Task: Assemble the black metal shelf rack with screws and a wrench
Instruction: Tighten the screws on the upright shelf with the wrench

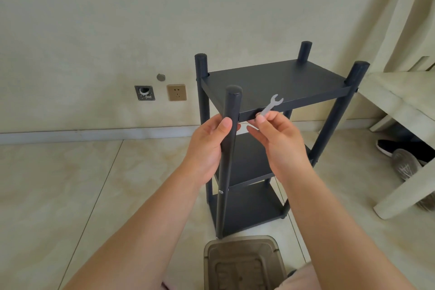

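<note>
On the wall at the left, low above the skirting, sit an open metal box [144,93] and, just beside it, a gold socket [176,92], with a small round cap [161,77] above the gap between them. The black shelf rack [277,82] stands upright on the tiled floor [70,183] near the wall, three shelves between four round posts. The left hand [207,148] grips the near-left post [229,148] just under the top shelf, thumb lying along the post and fingers wrapped behind it. A silver screw head [220,191] shows lower on that post, level with the middle shelf. The right hand [280,141] pinches the lower end of a flat grey wrench [270,105] between thumb and forefinger, close to the front edge of the top shelf; its open jaw end points up and to the right. A brown plastic stool [244,263] stands on the floor at the rack's near foot. At the right stand a pale bench [400,101] and dark shoes [404,162] beneath it.
</note>
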